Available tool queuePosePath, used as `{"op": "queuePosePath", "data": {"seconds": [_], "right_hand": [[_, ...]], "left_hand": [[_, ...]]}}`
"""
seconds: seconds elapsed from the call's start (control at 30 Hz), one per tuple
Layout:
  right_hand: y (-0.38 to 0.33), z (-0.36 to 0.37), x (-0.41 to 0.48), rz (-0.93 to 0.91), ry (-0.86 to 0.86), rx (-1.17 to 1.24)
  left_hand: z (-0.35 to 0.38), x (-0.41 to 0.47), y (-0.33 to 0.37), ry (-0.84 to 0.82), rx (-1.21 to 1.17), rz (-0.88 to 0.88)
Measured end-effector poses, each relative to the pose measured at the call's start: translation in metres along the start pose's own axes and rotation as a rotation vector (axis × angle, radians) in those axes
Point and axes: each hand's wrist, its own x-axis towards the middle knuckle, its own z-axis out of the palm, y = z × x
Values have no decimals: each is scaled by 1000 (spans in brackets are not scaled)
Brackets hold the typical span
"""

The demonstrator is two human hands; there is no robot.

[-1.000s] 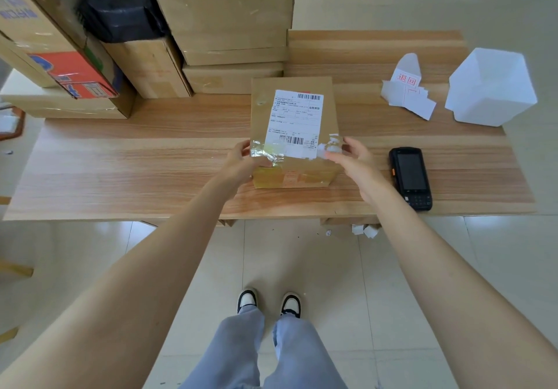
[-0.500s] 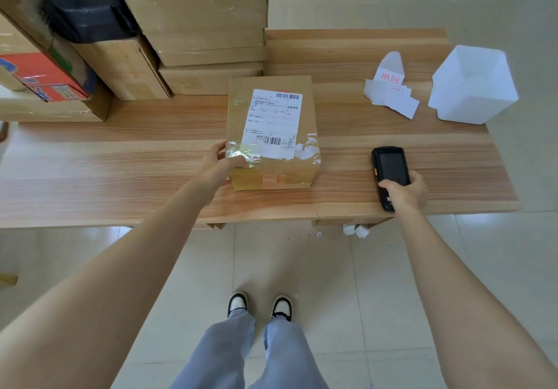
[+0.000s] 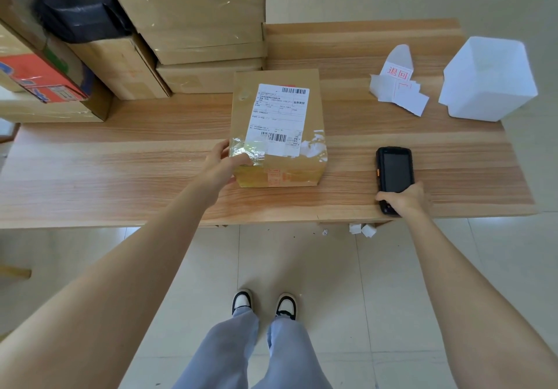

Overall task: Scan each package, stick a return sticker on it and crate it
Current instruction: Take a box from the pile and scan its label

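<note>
While the package (image 3: 276, 129) lies flat near the middle of the wooden table (image 3: 120, 171), its white shipping label (image 3: 277, 117) faces up, with crumpled clear tape across the near end. The left hand (image 3: 222, 166) holds the package's near-left corner, thumb on the taped top and fingers against the left side. The right hand (image 3: 404, 200) grips the near end of a black handheld scanner (image 3: 394, 168), which lies screen-up on the table, well apart from the package on its right. Return stickers (image 3: 398, 86) with red print lie at the far right, just beside a white open-topped container (image 3: 486, 77). Stacked cartons (image 3: 193, 20) fill the far left, the lowest one close behind the package.
</note>
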Motion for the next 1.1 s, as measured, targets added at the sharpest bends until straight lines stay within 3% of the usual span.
{"op": "queuePosePath", "data": {"seconds": [0.1, 0.33, 0.6, 0.87, 1.1], "right_hand": [[-6, 1, -1, 15, -87, 88], [-29, -14, -29, -25, -423, 610], [-90, -44, -103, -167, -676, 1204], [-114, -42, -174, -248, -915, 1237], [-107, -15, -214, -185, -951, 1039]], "left_hand": [[0, 0, 1, -4, 4, 4], [0, 0, 1, -6, 7, 3], [2, -5, 6, -25, 12, -7], [1, -16, 7, -88, 39, 15], [-3, -28, 0, -120, 59, 74]]}}
